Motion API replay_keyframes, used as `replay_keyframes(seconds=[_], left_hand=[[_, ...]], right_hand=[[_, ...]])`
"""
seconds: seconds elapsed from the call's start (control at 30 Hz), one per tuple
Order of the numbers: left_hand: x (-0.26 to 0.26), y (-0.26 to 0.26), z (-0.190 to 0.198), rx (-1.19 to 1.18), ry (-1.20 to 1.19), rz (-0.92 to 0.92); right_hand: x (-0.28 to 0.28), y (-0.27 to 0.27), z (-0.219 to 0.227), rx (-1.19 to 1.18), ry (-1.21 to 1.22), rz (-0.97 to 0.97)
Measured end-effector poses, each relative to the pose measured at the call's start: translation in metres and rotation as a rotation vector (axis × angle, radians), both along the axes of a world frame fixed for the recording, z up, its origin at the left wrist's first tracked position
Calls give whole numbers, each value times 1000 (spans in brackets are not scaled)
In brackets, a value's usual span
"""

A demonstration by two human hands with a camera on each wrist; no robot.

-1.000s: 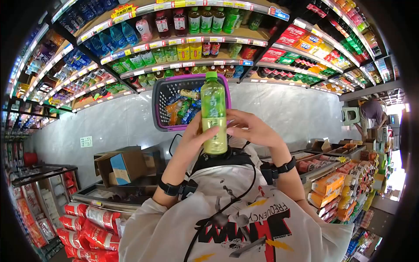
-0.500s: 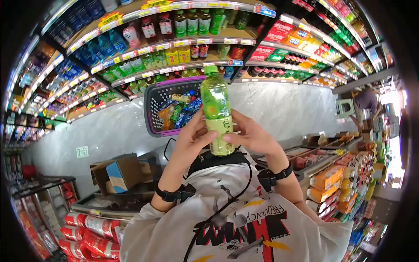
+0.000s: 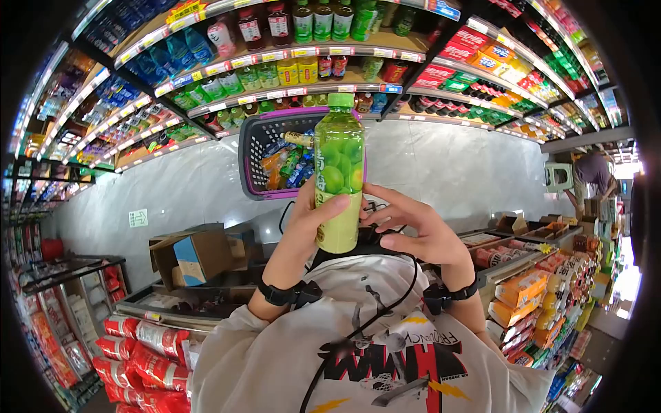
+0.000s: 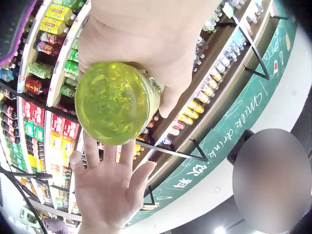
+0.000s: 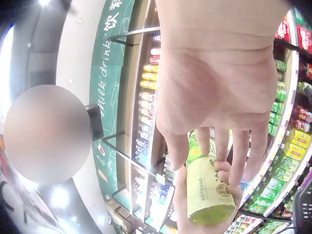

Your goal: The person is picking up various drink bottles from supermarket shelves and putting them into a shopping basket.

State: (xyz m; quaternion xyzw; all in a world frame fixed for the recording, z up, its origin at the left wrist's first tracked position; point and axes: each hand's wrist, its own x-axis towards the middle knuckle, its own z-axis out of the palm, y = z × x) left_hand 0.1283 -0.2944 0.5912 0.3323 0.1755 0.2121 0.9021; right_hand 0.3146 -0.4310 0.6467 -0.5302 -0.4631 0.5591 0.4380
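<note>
A green-capped drink bottle (image 3: 339, 168), with green fruit pictured on its label and a pale yellow-green lower band, stands upright in front of the person's body. My left hand (image 3: 304, 224) grips its lower half, thumb across the front. The right hand (image 3: 416, 230) is beside the bottle with fingers spread and thumb away from it, fingertips close to its side. In the left wrist view the clear yellow-green bottle base (image 4: 112, 105) faces the camera, the right palm (image 4: 105, 190) open beyond it. The right wrist view shows small print on the label (image 5: 207, 187).
Behind the bottle, a dark basket with a purple rim (image 3: 272, 195) sits on the floor, holding several packaged drinks and snacks. Drink shelves (image 3: 275, 55) curve across the back. Cardboard boxes (image 3: 206, 255) are at left, red packs (image 3: 148, 358) lower left, and stacked goods (image 3: 520, 289) right.
The bottle has turned, bringing the fruit picture round to the front. My right hand has come off it and opened to the right, while the left hand still holds it.
</note>
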Motion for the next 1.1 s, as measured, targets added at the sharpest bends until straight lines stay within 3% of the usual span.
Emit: replay_keyframes(seconds=[0.23,0.37,0.53,0.63,0.7,0.8,0.9,1.03,1.1], left_hand=[[6,-9,12,184,23,89],[3,-11,35,295,110,-29],[4,-14,26,322,70,-39],[1,-12,22,339,90,-74],[-5,-10,18,377,135,-80],[1,-11,23,395,147,-44],[2,-14,26,404,108,-15],[-1,-11,41,793,213,-154],[1,-10,49,772,228,-156]], right_hand=[[4,4,-2,36,-13,-90],[2,3,-3,18,135,-181],[3,1,1,-33,131,-174],[3,-10,-27,15,136,-213],[-1,-7,-13,-19,154,-229],[3,0,-2,-16,-13,-207],[3,-2,-3,-9,150,-237],[19,1,1,43,166,-254],[11,-5,-1,2,512,-325]])
